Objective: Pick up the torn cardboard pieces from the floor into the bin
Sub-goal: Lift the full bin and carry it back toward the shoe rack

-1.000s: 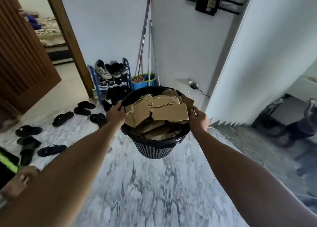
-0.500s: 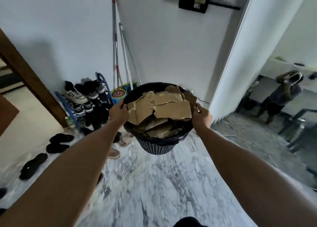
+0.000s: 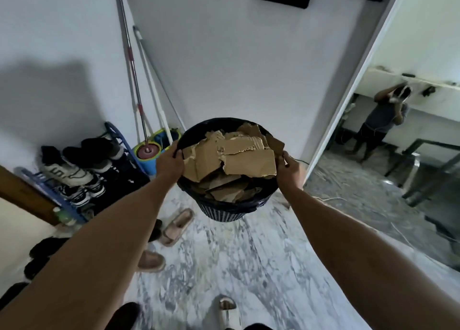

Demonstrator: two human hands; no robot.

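A round black woven bin (image 3: 229, 209) with a dark liner hangs in the air in front of me, above the marble floor. Torn brown cardboard pieces (image 3: 249, 161) are heaped in it up to and over the rim. My left hand (image 3: 169, 163) grips the rim on the left side. My right hand (image 3: 291, 171) grips the rim on the right side, thumb by the cardboard. Both arms are stretched forward.
A blue shoe rack (image 3: 82, 172) with shoes stands at the left wall, mop poles (image 3: 132, 65) and a mop bucket (image 3: 151, 153) beside it. Slippers (image 3: 177, 226) lie on the floor below the bin. Another person (image 3: 380, 123) stands beyond the doorway at right.
The view has swung right and closer to the white wall; the wooden door has left the frame. The bin stays held between both hands, now nearer the mop corner.
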